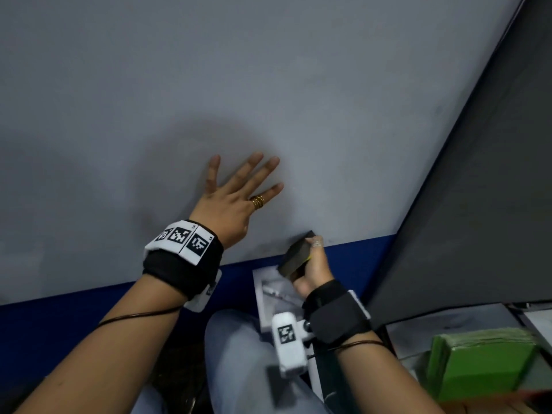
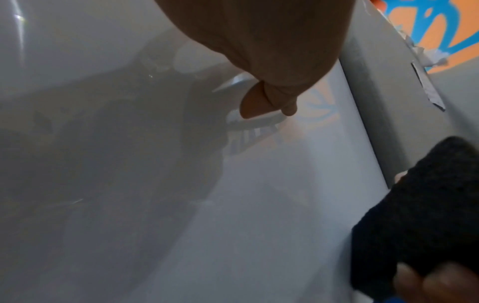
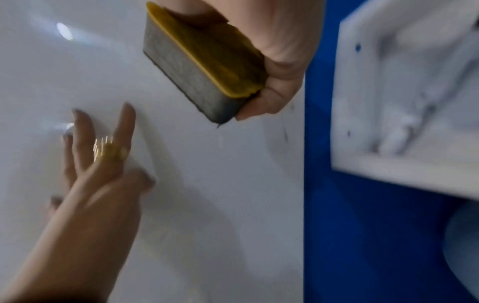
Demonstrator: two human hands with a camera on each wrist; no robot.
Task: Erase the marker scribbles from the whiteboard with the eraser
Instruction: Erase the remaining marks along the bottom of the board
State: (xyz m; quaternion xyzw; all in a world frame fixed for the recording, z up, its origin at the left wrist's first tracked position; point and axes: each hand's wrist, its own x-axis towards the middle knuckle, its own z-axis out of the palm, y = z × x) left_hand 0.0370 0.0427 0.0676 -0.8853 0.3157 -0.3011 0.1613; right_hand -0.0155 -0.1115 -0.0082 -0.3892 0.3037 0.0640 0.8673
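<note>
Eraser clasped in right hand at whiteboard edge; left hand flat, fingers spread

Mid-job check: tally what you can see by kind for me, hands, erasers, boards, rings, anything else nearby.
Hands: 2, left hand flat on the board, right hand gripping the eraser
Erasers: 1, eraser with yellow back
Whiteboards: 1, whiteboard, blue lower edge
Rings: 1, gold ring on the left hand
White trays: 1, white tray
Green boxes: 1, green box
Total: 7
</note>
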